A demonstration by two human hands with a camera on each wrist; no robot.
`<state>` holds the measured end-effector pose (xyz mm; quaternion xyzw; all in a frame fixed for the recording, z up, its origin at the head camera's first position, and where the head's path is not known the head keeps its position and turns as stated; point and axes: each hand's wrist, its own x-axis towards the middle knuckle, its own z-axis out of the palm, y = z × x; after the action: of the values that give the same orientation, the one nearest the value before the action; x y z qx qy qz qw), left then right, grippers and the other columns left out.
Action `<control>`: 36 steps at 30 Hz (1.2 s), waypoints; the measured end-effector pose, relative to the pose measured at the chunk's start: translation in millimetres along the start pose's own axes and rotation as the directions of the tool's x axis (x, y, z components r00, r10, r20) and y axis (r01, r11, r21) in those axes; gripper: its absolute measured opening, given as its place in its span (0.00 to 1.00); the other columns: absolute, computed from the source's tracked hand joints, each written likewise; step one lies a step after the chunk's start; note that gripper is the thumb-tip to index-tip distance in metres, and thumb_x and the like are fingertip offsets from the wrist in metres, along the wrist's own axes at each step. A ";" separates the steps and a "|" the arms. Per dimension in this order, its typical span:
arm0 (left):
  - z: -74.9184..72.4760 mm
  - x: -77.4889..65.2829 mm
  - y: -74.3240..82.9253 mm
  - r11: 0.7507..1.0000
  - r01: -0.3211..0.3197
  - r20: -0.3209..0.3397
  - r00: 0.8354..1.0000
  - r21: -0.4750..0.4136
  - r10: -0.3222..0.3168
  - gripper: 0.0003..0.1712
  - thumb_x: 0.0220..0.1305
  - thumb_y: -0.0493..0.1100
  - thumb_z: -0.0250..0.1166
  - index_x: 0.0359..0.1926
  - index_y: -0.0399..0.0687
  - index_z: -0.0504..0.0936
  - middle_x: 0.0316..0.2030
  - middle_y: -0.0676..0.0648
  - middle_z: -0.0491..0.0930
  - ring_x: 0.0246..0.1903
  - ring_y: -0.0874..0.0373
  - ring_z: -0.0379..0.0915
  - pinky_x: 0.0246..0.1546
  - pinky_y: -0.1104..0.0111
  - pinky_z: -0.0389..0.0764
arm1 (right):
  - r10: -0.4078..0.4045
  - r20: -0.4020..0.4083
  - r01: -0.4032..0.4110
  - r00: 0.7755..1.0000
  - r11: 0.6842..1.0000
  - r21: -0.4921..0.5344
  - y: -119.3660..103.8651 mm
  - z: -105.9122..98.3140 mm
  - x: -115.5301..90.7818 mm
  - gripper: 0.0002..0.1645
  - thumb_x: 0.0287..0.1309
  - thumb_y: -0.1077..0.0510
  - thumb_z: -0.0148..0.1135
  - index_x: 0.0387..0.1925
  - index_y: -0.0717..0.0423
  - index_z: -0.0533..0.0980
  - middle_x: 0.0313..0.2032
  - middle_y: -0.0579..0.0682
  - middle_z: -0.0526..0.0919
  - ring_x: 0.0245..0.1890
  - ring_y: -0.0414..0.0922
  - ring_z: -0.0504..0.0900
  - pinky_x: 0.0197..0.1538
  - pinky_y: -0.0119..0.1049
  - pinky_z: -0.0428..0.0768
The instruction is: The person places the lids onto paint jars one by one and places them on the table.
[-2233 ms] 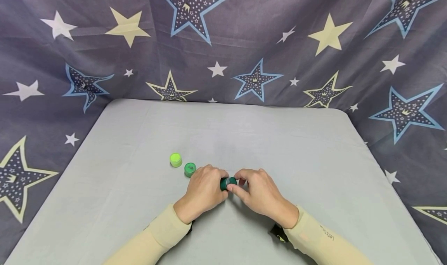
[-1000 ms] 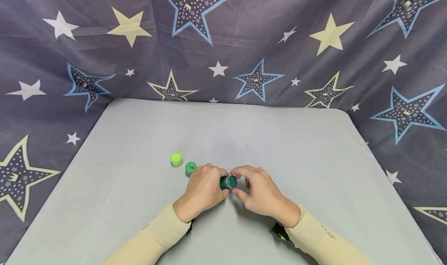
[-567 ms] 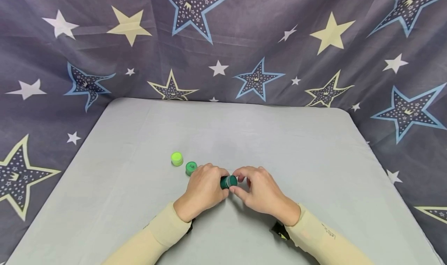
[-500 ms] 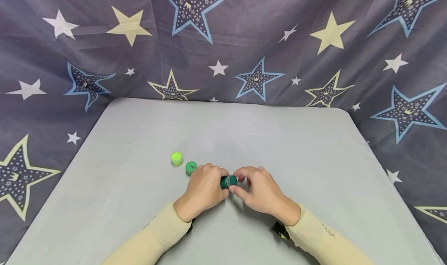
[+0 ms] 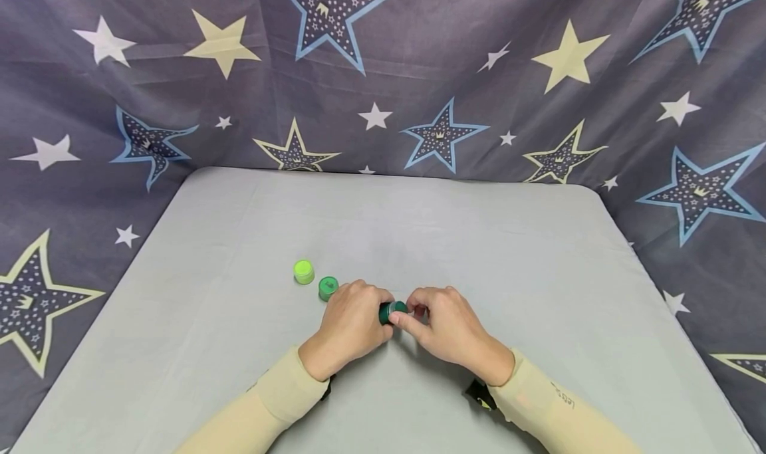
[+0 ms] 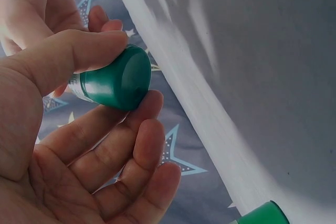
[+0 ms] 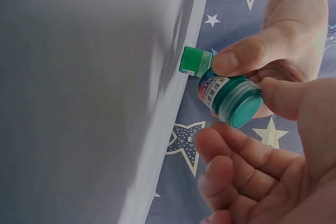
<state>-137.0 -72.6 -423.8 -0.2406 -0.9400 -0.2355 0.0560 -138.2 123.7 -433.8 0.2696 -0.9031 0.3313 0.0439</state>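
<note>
A small dark-green paint jar, with a clear-rimmed lid and printed label, is held on its side above the table. My left hand grips its body between thumb and fingers, the base showing in the left wrist view. At the lid end, my right hand has its thumb on the lid's edge and its curled fingers close around the other side; their exact contact is partly hidden. Just beyond my left hand stands a mid-green paint jar. A lime-green paint jar stands farther left.
Pale grey cloth covers the table. A dark curtain printed with stars hangs behind it and along both sides. Cream sleeves cover both forearms.
My right thumb and fingers leave the lid's edge, come back to it, and the thumb now lies farther over the lid. My left hand keeps holding the dark-green jar in place.
</note>
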 end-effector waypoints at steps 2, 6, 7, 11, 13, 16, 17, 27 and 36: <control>0.1 0.0 0.2 1.000 -0.002 0.000 1.000 0.000 0.002 0.18 0.45 0.39 0.82 0.18 0.59 0.78 0.12 0.60 0.64 0.19 0.62 0.62 0.28 0.66 0.66 | 0.006 0.001 -0.006 1.000 1.000 0.004 0.3 0.2 0.0 0.17 0.61 0.44 0.73 0.23 0.45 0.78 0.20 0.36 0.74 0.18 0.32 0.67 0.23 0.29 0.69; 0.7 0.0 -0.1 1.000 0.001 0.000 1.000 0.002 -0.001 0.16 0.45 0.40 0.82 0.20 0.58 0.80 0.13 0.60 0.65 0.20 0.62 0.62 0.29 0.66 0.66 | 0.019 0.002 -0.019 1.000 1.000 0.004 0.5 0.2 -0.2 0.19 0.62 0.43 0.72 0.22 0.44 0.77 0.19 0.36 0.74 0.17 0.31 0.67 0.23 0.29 0.69; 0.9 -0.1 -0.3 1.000 0.003 0.001 1.000 0.003 -0.003 0.15 0.45 0.40 0.82 0.20 0.58 0.81 0.13 0.61 0.66 0.20 0.62 0.62 0.29 0.66 0.66 | 0.021 0.001 -0.021 1.000 1.000 0.002 0.4 0.2 -0.2 0.19 0.61 0.43 0.72 0.22 0.45 0.77 0.19 0.36 0.74 0.17 0.31 0.67 0.23 0.29 0.69; 1.7 0.1 -0.8 1.000 0.008 -0.003 1.000 0.002 -0.008 0.14 0.45 0.40 0.82 0.22 0.58 0.83 0.15 0.61 0.68 0.21 0.62 0.63 0.30 0.66 0.67 | 0.028 -0.016 -0.028 0.999 0.999 -0.018 -0.6 -0.5 -0.3 0.17 0.61 0.42 0.73 0.24 0.46 0.79 0.21 0.37 0.76 0.18 0.32 0.68 0.24 0.30 0.71; 1.6 0.1 -0.9 1.000 0.006 -0.005 1.000 0.003 -0.006 0.13 0.44 0.40 0.82 0.23 0.57 0.84 0.16 0.61 0.69 0.21 0.62 0.63 0.30 0.66 0.67 | 0.017 -0.033 -0.018 0.999 0.999 -0.027 -0.6 -0.8 -0.6 0.15 0.60 0.42 0.74 0.29 0.47 0.82 0.24 0.39 0.79 0.20 0.33 0.69 0.26 0.31 0.71; 1.0 0.3 -0.8 1.000 0.004 -0.003 1.000 0.001 -0.004 0.13 0.44 0.40 0.83 0.24 0.56 0.85 0.16 0.60 0.71 0.22 0.61 0.64 0.30 0.65 0.67 | -0.023 -0.057 0.022 0.998 0.999 -0.028 0.0 -1.3 -1.2 0.18 0.56 0.44 0.77 0.40 0.52 0.84 0.31 0.44 0.83 0.22 0.36 0.70 0.32 0.34 0.72; 0.8 0.3 -0.8 1.000 0.004 -0.002 1.000 0.001 -0.004 0.12 0.44 0.40 0.83 0.24 0.56 0.85 0.16 0.60 0.71 0.22 0.61 0.64 0.30 0.65 0.68 | -0.039 -0.060 0.038 0.997 0.999 -0.022 0.3 -1.4 -1.5 0.21 0.55 0.46 0.78 0.43 0.54 0.83 0.34 0.45 0.84 0.23 0.37 0.71 0.33 0.35 0.72; 0.6 0.5 -0.8 1.000 -0.008 -0.021 1.000 -0.013 0.007 0.15 0.43 0.39 0.84 0.22 0.56 0.83 0.16 0.61 0.71 0.22 0.62 0.66 0.29 0.65 0.68 | -0.092 -0.003 0.092 0.996 0.995 0.043 -1.9 -3.0 -2.7 0.23 0.49 0.61 0.79 0.48 0.49 0.82 0.42 0.39 0.84 0.26 0.46 0.76 0.36 0.37 0.70; 1.3 0.6 -0.8 1.000 -0.010 -0.014 1.000 -0.008 0.010 0.15 0.44 0.39 0.82 0.20 0.57 0.82 0.14 0.61 0.68 0.21 0.62 0.65 0.29 0.66 0.68 | -0.107 -0.015 0.107 0.994 0.993 0.038 -0.8 -1.8 -2.0 0.18 0.50 0.62 0.79 0.43 0.49 0.83 0.39 0.40 0.85 0.25 0.42 0.74 0.36 0.36 0.69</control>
<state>-137.9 -72.4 -425.1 -0.2441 -0.9373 -0.2407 0.0626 -136.3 125.2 -432.4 0.3163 -0.8805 0.3477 0.0622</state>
